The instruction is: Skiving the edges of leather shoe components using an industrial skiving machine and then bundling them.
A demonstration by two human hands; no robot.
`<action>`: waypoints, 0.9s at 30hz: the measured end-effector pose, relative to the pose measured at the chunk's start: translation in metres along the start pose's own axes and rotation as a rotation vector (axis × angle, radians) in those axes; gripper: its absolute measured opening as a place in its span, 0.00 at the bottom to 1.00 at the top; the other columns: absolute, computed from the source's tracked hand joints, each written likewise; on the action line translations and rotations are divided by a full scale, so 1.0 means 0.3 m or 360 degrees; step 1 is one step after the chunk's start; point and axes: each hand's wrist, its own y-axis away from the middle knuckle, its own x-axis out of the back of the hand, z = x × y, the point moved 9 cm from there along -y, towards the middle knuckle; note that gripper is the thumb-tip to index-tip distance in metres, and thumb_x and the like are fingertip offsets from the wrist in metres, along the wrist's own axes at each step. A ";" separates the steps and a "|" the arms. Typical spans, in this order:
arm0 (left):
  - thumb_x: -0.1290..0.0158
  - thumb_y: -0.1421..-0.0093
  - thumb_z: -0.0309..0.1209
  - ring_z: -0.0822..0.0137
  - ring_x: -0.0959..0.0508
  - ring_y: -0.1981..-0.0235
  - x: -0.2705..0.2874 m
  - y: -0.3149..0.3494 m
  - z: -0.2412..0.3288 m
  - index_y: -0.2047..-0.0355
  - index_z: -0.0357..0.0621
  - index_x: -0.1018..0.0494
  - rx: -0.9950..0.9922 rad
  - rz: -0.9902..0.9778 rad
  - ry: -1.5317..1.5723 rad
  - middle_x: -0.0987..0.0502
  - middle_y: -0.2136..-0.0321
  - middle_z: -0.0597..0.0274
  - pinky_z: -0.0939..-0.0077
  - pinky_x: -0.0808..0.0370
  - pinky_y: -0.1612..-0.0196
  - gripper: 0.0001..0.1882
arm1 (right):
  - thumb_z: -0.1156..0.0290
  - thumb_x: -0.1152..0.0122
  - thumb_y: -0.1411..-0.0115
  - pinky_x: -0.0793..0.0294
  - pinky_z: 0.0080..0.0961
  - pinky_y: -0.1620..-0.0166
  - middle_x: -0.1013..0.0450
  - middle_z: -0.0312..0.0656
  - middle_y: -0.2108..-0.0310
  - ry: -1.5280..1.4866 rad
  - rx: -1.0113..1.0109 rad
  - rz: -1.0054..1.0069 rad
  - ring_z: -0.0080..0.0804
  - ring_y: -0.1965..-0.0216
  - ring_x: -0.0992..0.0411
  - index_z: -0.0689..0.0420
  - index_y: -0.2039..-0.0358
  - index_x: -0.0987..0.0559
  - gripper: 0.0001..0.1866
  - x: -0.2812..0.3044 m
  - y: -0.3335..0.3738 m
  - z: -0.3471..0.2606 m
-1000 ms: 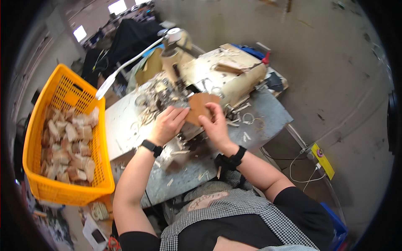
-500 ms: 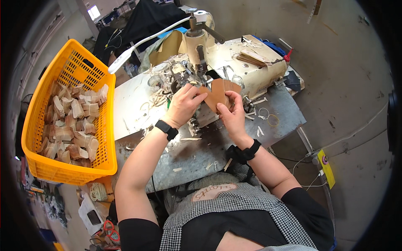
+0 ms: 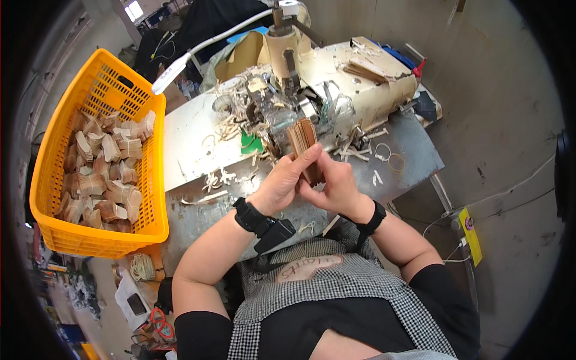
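Observation:
Both hands are closed round one stack of thin brown leather-like pieces (image 3: 302,135), held on edge above the front of the bench. My left hand (image 3: 282,183) grips its left side, thumb pressed along the near face. My right hand (image 3: 336,183) clasps the right and lower side, its fingertips partly hidden by the stack. The two hands meet at the stack's lower end. Just beyond them stands a cream-coloured machine (image 3: 372,84) with metal rollers and an upright post; the stack is in front of its working parts.
On the left, a yellow plastic crate (image 3: 157,198) holds several banded bundles of pale and brown pieces (image 3: 90,185). Pale trimmings litter the metal bench (image 3: 414,141) and machine. A white lamp (image 3: 171,75) reaches over the left side. Rubber bands (image 3: 396,162) lie at the right.
The pieces were fanned out between my hands near the machine; now they are squared into a stack on edge. Both hands have come closer to me and together.

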 end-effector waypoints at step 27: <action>0.47 0.41 0.29 0.69 0.31 0.67 0.469 0.660 -0.107 0.56 0.43 0.35 -0.0321 0.0652 0.0530 0.31 0.71 0.64 0.72 0.31 0.61 0.14 | 0.51 0.44 0.41 0.47 0.44 0.37 0.48 0.68 0.40 0.1048 -0.0718 -0.0930 0.63 0.39 0.49 0.67 0.39 0.47 0.41 0.002 0.160 0.557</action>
